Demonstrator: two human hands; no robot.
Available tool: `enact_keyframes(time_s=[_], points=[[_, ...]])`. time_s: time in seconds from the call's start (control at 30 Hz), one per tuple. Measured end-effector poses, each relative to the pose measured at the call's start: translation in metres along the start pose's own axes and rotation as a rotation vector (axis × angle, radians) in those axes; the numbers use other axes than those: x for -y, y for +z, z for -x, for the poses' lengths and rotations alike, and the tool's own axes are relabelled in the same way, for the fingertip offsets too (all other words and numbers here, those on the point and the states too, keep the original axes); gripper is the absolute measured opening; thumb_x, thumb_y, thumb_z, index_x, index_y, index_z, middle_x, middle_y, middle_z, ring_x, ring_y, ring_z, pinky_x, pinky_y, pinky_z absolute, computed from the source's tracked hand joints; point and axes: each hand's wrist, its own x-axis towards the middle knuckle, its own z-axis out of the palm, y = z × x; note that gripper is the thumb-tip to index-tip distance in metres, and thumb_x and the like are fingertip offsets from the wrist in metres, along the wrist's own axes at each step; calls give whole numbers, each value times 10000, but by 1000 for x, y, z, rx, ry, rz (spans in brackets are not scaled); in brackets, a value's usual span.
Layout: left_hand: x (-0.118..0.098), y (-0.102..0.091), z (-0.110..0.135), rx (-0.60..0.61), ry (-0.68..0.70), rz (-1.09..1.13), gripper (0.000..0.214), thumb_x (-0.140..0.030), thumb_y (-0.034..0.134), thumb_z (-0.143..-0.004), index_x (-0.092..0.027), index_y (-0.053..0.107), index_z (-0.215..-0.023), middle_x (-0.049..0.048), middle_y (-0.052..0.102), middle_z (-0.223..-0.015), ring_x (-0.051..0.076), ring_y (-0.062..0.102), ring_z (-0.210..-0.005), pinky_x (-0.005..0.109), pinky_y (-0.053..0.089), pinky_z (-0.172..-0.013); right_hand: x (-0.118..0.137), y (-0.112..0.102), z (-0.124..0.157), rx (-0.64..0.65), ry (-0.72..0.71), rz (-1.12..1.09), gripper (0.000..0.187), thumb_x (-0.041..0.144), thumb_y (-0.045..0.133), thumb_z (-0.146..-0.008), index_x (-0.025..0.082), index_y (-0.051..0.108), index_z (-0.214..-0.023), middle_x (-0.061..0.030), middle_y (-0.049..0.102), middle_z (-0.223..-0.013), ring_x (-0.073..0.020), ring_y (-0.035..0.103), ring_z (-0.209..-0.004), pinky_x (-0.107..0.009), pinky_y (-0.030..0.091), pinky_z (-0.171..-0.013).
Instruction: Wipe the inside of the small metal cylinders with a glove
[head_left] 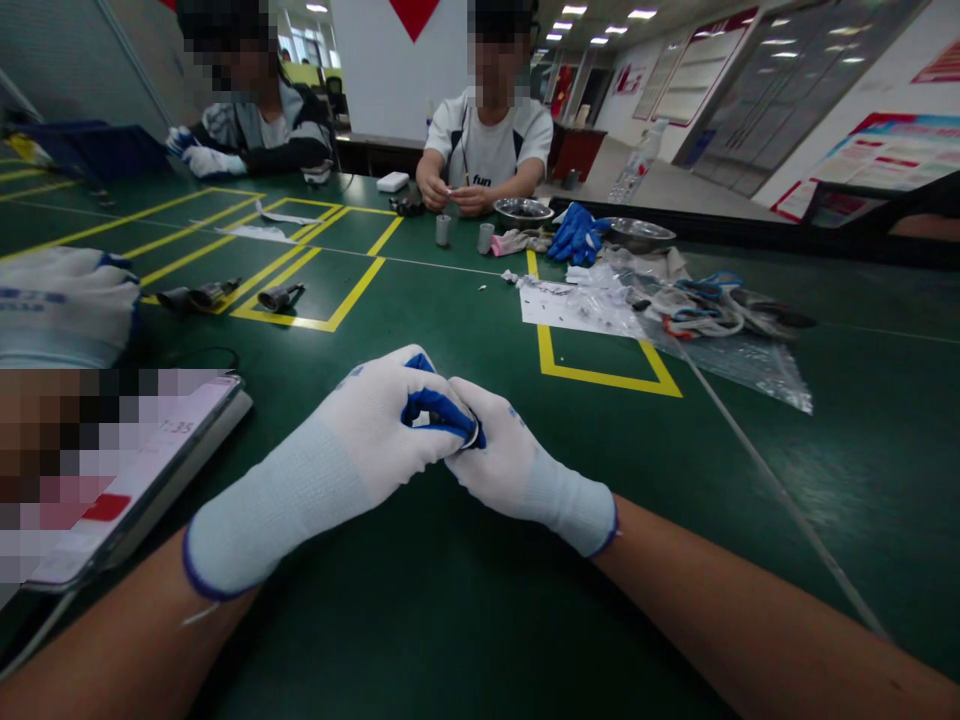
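Observation:
My left hand (390,430), in a white knit glove with blue palm coating, is closed with thumb and fingers pinched together. Against it presses my right hand (499,450), gloved the same way and also closed. Between the fingertips shows a sliver of a small part with a shiny curved edge (472,432); the fingers cover most of it, so its kind is unclear. Both hands are held above the green table (450,620). Beyond my left hand lie several dark metal cylindrical parts, one (279,297) inside a yellow-taped box.
At left are a co-worker's gloved hand (64,305) and a tilted phone-like screen (150,470). Two people sit across the table. Metal bowls (523,212), grey cylinders (443,231), blue gloves (576,235), white paper (574,305) and plastic bags (750,365) lie at far right.

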Motion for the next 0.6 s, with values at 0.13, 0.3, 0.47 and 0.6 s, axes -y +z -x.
enact_keyframes(time_s=[0.13,0.3,0.47,0.6], points=[[-4,5,2,-25,-82,4,178,-344,674,-873,-257,825,-837,10,736,-845,225,702,-758,380,576,-706,-1,0,0,11,11,-19,154,153,609,-912,236,502,-838,-4,607,-866,-187,606,-788,-356,509,-711],[-1,6,3,-36,-61,-8,198,-329,649,-876,-252,810,-793,8,733,-865,215,708,-760,370,579,-698,-1,1,0,12,5,-3,149,156,612,-912,237,508,-844,-1,608,-865,-184,606,-788,-355,513,-714],[-5,7,2,-35,-127,-38,150,-297,678,-849,-236,801,-787,15,712,-852,225,701,-771,375,577,-696,-2,1,0,15,10,-27,147,172,607,-913,238,502,-834,-20,626,-880,-204,621,-801,-386,530,-728],[-14,11,0,-104,-257,-78,92,-295,749,-827,-213,766,-865,35,701,-939,250,696,-854,411,594,-768,-1,1,-1,4,4,-59,145,141,607,-870,240,504,-843,-28,626,-903,-216,627,-838,-416,549,-784]])
